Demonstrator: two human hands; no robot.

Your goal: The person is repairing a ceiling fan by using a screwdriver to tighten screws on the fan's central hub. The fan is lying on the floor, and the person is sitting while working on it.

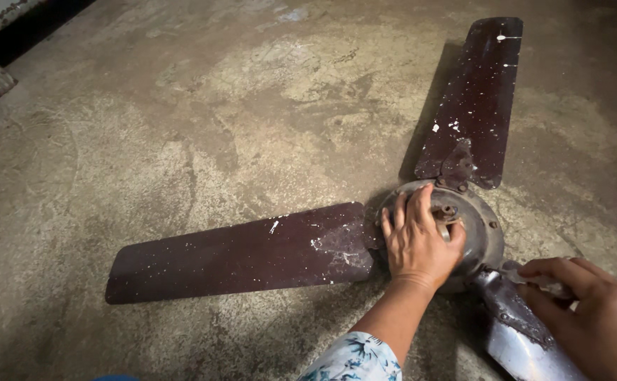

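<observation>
Lying on stained concrete floor (181,141), ceiling fan (478,233) under flat left hand (418,243); right hand (590,310) pinches cloth (541,281).

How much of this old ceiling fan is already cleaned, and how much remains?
Looks done: part of the near blade shines as bare metal. In hand: the right hand presses a cloth on that blade's base, while the left hand rests on the motor hub. Left: the left blade and far blade remain brown, speckled white.
</observation>
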